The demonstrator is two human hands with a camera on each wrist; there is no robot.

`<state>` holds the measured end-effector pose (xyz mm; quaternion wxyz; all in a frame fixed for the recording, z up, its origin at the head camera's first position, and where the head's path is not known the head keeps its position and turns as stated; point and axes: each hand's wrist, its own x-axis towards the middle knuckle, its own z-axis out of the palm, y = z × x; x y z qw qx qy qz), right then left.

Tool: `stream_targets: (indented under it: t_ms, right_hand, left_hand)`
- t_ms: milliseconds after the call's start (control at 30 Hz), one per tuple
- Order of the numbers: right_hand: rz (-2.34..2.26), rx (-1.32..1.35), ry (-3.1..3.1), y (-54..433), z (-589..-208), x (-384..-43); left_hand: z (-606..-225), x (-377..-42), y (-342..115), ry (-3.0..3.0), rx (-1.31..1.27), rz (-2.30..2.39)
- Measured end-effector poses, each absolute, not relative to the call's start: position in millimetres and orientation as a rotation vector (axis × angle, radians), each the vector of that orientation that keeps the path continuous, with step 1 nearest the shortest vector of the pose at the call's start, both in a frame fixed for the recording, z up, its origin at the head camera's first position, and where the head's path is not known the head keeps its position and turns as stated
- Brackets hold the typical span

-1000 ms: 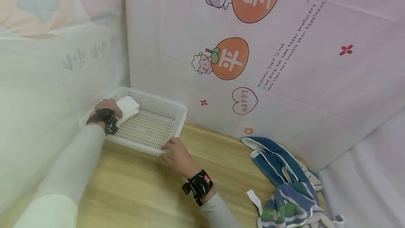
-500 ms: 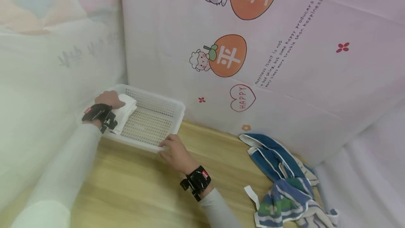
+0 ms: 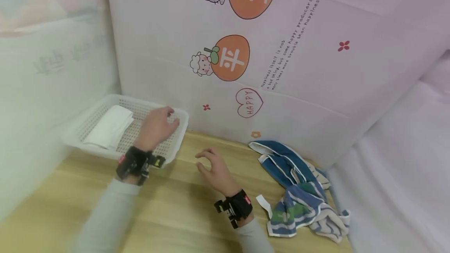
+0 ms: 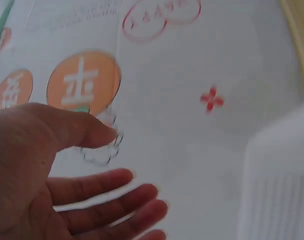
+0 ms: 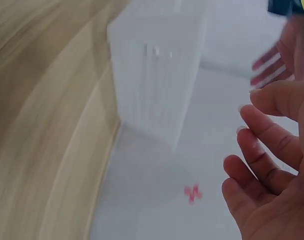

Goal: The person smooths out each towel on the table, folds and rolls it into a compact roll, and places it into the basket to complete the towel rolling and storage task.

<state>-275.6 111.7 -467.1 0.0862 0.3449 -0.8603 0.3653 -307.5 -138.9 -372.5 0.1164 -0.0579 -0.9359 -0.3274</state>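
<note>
My left hand hovers over the right part of the white plastic basket, its fingers apart and holding nothing. A folded white cloth lies in the basket's left side. To the right of the basket, above the wooden table, is my right hand, with fingers loosely bent and nothing in them. The left wrist view shows the left hand's spread fingers beside the basket's blurred corner. In the right wrist view the basket's end wall stands beyond the right fingers.
A crumpled pile of blue, green and striped towels lies on the wooden table at the right, with a white tag sticking out. Printed white cloth walls enclose the table behind and at both sides.
My left hand has let go of the folded white cloth and moved right across the basket. The right hand has released the basket's rim and moved right. The head view has shifted right.
</note>
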Motion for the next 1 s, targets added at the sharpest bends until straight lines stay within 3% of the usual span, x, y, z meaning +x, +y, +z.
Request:
stream_targets:
  t_ms: [200, 433, 767, 1000]
  right_hand:
    - [1.046, 0.8, -2.506, 187.7, -483.2, -272.3]
    - [0.99, 0.609, -2.565, 262.4, -495.1, -283.0]
    - [0.764, 0.235, -2.972, 350.3, -527.1, -331.5]
    - [0.488, 0.122, -3.143, 382.9, -537.3, -357.5]
  left_hand:
    - [-422.3, -285.8, -83.5, -2.663, -0.282, -1.168]
    - [-466.5, -273.2, -54.9, -2.561, -0.472, -1.298]
    - [-493.0, -260.4, -33.5, -2.614, -0.508, -1.26]
    - [-503.1, -251.3, -19.3, -2.677, -0.523, -1.271]
